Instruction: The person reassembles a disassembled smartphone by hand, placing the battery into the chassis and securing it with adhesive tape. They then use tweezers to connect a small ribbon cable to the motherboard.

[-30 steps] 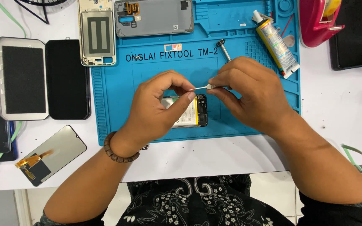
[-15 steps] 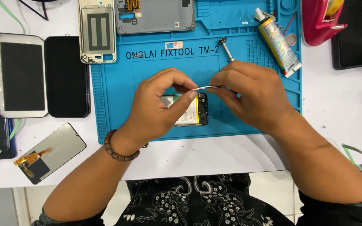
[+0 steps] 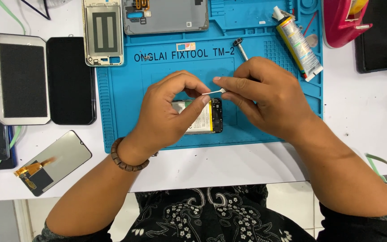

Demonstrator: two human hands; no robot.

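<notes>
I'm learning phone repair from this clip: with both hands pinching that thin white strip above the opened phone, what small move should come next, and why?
Probably a slow, steady pull on the thin white strip, kept low. The right hand and left hand both pinch it just above the opened phone on the blue mat. The strip looks slim, so a jerk might snap it. Where it attaches is hidden.

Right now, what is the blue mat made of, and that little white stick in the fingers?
The blue mat looks like soft matte rubber or silicone, with moulded trays and ridges along its top. The little white stick, pinched between the left hand and the right hand, looks like thin plastic, smooth and pale, though it is too small to be sure.
</notes>
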